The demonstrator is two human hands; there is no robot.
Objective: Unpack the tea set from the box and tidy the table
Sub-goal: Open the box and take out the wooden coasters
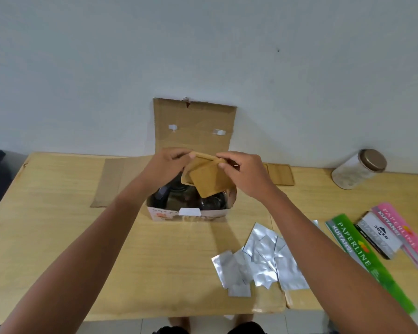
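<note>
Both hands, left (pixel 170 165) and right (pixel 241 172), above open box (pixel 191 210); fingers pinching top edge of wooden coasters (pixel 206 179). Front piece hanging askew, likely to slip into dark glassware (pixel 176 196) below. Matching coaster (pixel 281 175) on worktop (pixel 58 213).

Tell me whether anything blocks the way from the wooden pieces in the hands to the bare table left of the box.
Nothing visible does. Both hands, left and right, hold the wooden coasters above the open box. Only the box's flattened side flap lies on the table on that side; it is low, and bare tabletop lies in front of it.
</note>
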